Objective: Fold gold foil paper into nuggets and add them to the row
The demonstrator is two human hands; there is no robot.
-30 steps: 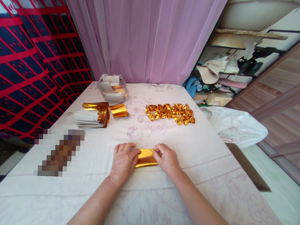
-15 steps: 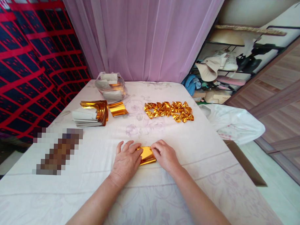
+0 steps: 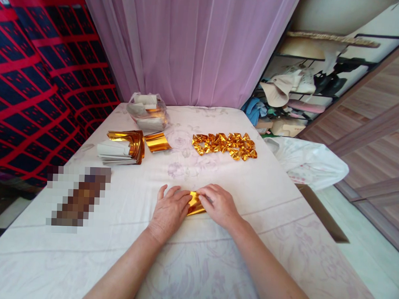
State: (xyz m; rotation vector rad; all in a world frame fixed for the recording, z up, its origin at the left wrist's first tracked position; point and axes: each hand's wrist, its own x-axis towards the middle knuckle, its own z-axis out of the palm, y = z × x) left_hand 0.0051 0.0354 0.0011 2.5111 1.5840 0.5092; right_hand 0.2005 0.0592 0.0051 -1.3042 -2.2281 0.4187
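Observation:
A sheet of gold foil paper point(image 3: 195, 204), folded into a narrow piece, lies on the table in front of me. My left hand point(image 3: 170, 209) rests over its left end, fingers stretched and a little spread, the fingertips pressing on the foil. At the right end, my right hand point(image 3: 218, 204) pinches the upper edge between thumb and fingers. Both hands hide the ends of the piece. Farther back on the right sits a cluster of folded gold foil pieces point(image 3: 224, 144). To the left are a stack of foil sheets point(image 3: 119, 152) and a single curled foil sheet point(image 3: 158, 142).
A clear plastic bag of more foil paper point(image 3: 147, 113) stands at the table's back left. A pixelated patch point(image 3: 81, 197) covers something at the left. Beyond the right edge are a white plastic bag point(image 3: 313, 164) and shelves with a cap point(image 3: 276, 92). A purple curtain point(image 3: 190, 49) hangs behind.
My right hand has shifted slightly left along the foil's upper edge, so less foil shows between the hands. My left hand stays on the foil. The whole view has tilted slightly.

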